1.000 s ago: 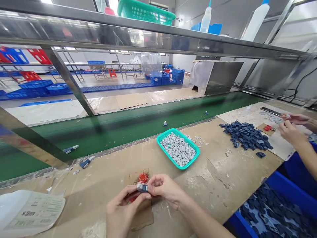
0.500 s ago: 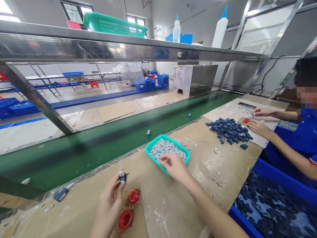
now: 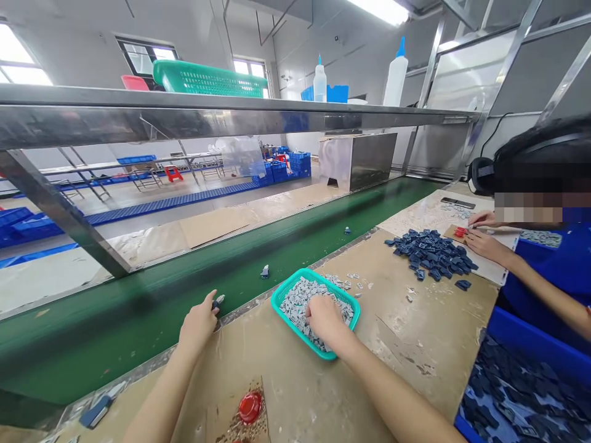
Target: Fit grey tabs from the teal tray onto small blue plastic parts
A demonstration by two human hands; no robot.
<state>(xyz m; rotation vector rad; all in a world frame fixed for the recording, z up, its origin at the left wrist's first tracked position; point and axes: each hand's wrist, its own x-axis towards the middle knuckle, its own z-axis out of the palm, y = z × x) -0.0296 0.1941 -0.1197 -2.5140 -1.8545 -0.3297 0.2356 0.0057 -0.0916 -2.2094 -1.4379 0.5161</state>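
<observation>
My left hand (image 3: 199,321) reaches to the near edge of the green conveyor belt (image 3: 152,307), fingers closed on a small blue and grey part (image 3: 217,301) held at the belt. My right hand (image 3: 324,317) is down in the teal basket (image 3: 281,296) of small grey pieces, fingers curled into the pile; what they hold is hidden. Two similar parts (image 3: 265,271) lie further along the belt.
A red cap (image 3: 250,406) sits on cardboard near me. A pile of dark blue parts (image 3: 431,251) lies to the right, where a person in blue works with both hands (image 3: 482,237). A blue bin (image 3: 521,381) of blue parts stands at lower right. A steel shelf with bottles hangs overhead.
My left hand carried the assembled part from in front of me forward to the belt edge. My right hand moved from that part into the teal basket. The view has tilted up.
</observation>
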